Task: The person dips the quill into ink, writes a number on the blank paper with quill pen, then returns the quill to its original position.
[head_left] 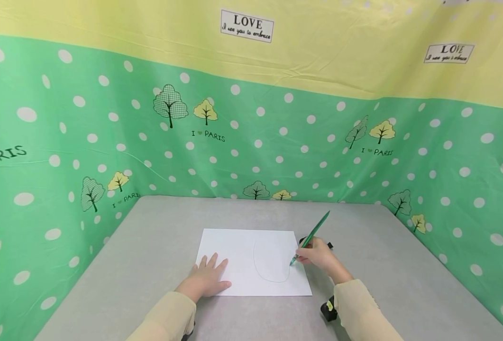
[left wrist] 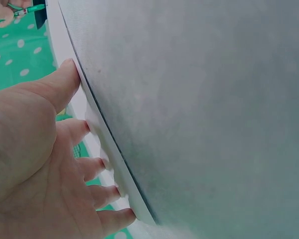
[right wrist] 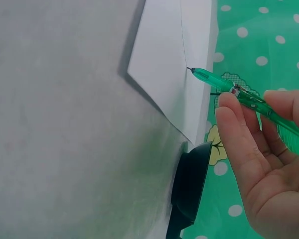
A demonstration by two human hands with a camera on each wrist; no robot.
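Holding a green pen (head_left: pixel 310 237), the right hand (head_left: pixel 319 258) pinches the barrel low down between thumb and fingers; in the head view the pen's long axis runs slantwise, tip down and toward the person's left, touching the white sheet of paper (head_left: pixel 234 246) at the right end of a thin curved line (head_left: pixel 261 272), tail end up and away to the right. The sheet lies flat on the grey table (head_left: pixel 149 246), and the left hand (head_left: pixel 206 279) rests on its near left corner, fingers spread and straight. Green dotted cloth (head_left: pixel 85 142) walls the table on three sides. Left wrist view: left hand (left wrist: pixel 45 164), fingertips (left wrist: pixel 77 128) pressed flat on the paper's edge (left wrist: pixel 97 129). Right wrist view: pen (right wrist: pixel 239 94) pinched between thumb (right wrist: pixel 234 134) and fingers, its tip meeting the line on the paper (right wrist: pixel 159 55); a black object (right wrist: pixel 189 184) sits just beside the sheet's corner.
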